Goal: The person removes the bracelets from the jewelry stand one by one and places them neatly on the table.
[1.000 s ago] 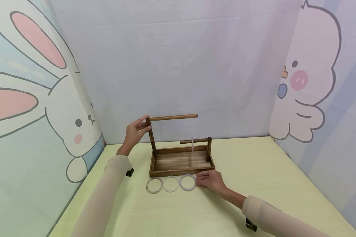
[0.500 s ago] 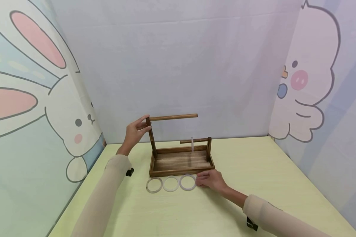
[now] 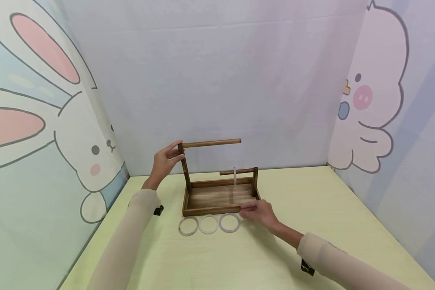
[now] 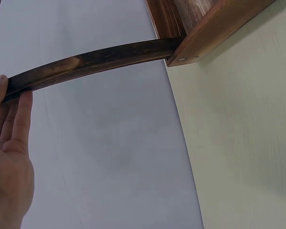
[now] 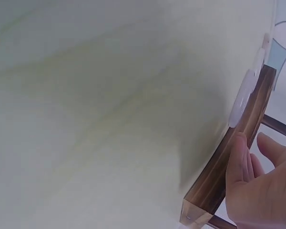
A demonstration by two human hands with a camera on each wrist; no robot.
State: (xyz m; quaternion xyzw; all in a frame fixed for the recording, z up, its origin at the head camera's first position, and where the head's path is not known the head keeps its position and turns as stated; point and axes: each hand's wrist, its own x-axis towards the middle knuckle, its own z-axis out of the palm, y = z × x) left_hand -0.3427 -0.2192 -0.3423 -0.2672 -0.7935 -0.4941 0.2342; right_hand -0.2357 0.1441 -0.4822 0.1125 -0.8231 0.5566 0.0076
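Observation:
A dark wooden rack (image 3: 212, 211) with a tray base stands before the back wall. My left hand (image 3: 164, 163) pinches the top of its tall left post (image 4: 109, 57) between thumb and fingers. My right hand (image 3: 259, 213) is at the tray's front edge near the right corner, fingers straight and a gap to the thumb; whether it touches the wood is unclear. Three pale bangles lie in a row before the tray: a right one (image 3: 229, 232), a middle one (image 3: 208, 233) and a left one (image 3: 188, 235). Another bangle (image 3: 235, 177) hangs on the short lower bar (image 3: 244, 171).
A long upper bar (image 3: 214, 143) juts rightward from the left post. The pale yellow table (image 3: 210, 262) meets a plain back curtain (image 3: 217, 80). Cartoon-printed panels stand at the left and right.
My right hand has risen slightly, away from the right bangle, to the tray's front edge. The left hand, the rack and the bangles keep their places.

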